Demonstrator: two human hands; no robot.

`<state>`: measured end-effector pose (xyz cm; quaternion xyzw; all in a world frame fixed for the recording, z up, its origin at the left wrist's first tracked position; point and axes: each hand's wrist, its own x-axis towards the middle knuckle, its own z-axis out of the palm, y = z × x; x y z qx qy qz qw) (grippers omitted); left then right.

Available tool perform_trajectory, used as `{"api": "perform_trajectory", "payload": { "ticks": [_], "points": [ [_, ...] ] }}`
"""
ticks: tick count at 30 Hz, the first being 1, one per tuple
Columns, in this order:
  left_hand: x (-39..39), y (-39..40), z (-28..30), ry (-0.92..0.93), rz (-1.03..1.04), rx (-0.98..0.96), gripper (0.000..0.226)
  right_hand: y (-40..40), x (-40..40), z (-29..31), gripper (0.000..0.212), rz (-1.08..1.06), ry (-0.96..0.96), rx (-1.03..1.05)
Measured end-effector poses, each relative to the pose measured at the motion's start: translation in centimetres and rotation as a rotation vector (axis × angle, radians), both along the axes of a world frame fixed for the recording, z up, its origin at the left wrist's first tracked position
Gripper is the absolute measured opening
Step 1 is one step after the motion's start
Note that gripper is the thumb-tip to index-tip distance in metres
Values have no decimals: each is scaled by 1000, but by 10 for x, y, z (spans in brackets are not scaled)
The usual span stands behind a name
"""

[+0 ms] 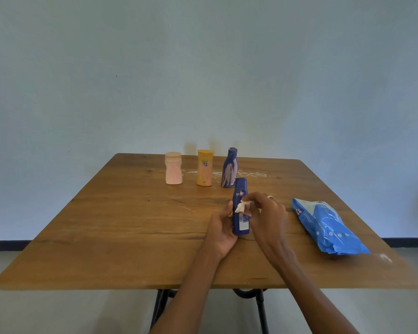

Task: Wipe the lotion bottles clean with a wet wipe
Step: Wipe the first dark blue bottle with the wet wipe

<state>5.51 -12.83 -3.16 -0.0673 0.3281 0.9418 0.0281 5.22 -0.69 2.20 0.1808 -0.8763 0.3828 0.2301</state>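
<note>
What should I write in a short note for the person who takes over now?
Left hand grips the dark blue bottle above the table. Right hand presses a crumpled wipe on its front. Not yet wiped, smeared, standing at the back: pink bottle, yellow bottle, second blue bottle. Wipes pack lies on the right.

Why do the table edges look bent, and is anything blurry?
Head view: the wide-angle lens bows the table edges; its near right corner smears into blur; soft light throws faint bottle shadows on the wall; the blue bottle in the hands is fairly sharp.
</note>
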Motion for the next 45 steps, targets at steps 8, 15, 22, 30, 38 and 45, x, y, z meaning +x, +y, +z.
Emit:
{"api": "perform_trajectory", "payload": {
  "ticks": [8,15,22,30,38,45],
  "points": [
    [4,-2,3,2,-22,46,42,2,11,-17,27,134,39,76],
    [2,-1,3,8,1,21,42,4,7,-19,18,67,-10,-24],
    [2,-1,1,37,-11,-23,44,9,7,-21,21,104,9,0],
    [1,3,3,0,32,-133,37,1,-3,-10,19,56,13,-122],
    [0,2,-2,-2,42,-122,35,-4,-2,3,24,44,146,-34],
    [-1,-2,-3,7,-17,-109,25,1,7,-18,21,127,186,70]
  ]
}}
